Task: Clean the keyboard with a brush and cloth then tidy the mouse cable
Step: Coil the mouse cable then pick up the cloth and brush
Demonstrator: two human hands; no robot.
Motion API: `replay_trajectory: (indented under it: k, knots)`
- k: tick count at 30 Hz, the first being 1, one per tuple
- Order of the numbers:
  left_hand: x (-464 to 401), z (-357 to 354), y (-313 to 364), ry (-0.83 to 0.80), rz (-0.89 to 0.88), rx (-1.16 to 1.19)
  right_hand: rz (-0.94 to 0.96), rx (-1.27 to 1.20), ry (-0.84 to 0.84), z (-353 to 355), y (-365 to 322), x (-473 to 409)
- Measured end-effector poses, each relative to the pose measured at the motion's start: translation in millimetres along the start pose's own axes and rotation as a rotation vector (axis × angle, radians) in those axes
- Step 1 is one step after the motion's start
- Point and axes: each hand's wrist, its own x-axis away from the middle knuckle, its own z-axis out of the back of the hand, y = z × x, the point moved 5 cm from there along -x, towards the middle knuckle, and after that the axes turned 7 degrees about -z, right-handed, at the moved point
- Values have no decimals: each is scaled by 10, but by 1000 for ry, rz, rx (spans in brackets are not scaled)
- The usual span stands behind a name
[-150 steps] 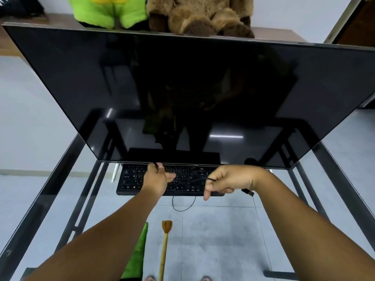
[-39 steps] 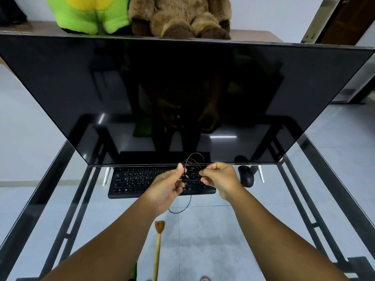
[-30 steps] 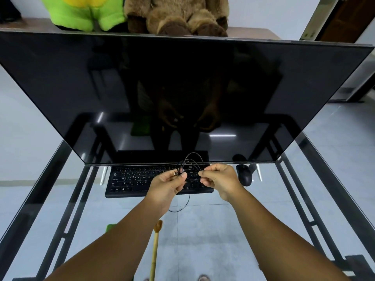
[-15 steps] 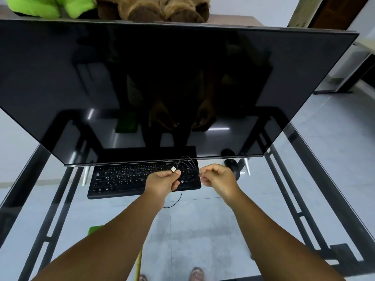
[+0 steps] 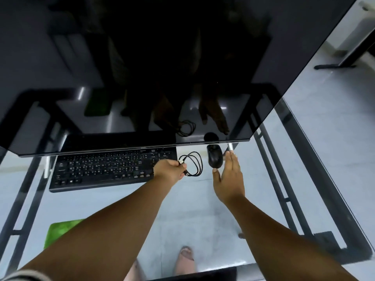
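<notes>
The left hand (image 5: 169,170) has its grip clamped on the coiled cable (image 5: 192,163); the right hand (image 5: 228,177), grip apart, hovers at the mouse's (image 5: 214,158) five o'clock. A loosened hold could let the coil spring open.

Black keyboard (image 5: 109,169), black mouse (image 5: 214,158), black cable (image 5: 195,164), green cloth (image 5: 60,230)

1. A glass-topped bench (image 5: 316,151) on a black metal frame is showing the pale tiled floor (image 5: 334,110) beneath.
2. A large dark monitor (image 5: 142,57) is filling the upper view, reflecting ceiling light.
3. Another black-legged table (image 5: 349,55) is standing at far right.
</notes>
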Motion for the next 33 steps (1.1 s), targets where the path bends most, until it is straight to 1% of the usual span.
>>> replay_trajectory:
  k: [4, 8, 19, 25, 33]
  knots:
    - [-130, -148, 62, 19, 9, -36, 8, 1, -24, -70, 96, -34]
    - [-274, -219, 60, 29, -24, -199, -9, -6, -38, -142, 133, -28]
    - [-352, -262, 143, 138, -63, -393, -18, -16, -39, -181, 160, -21]
    - [-348, -249, 166, 198, -57, -413, -28, -29, -39, -164, 164, -19]
    - [-321, -274, 140, 256, -58, -368, -55, -58, -45, -160, 167, -28]
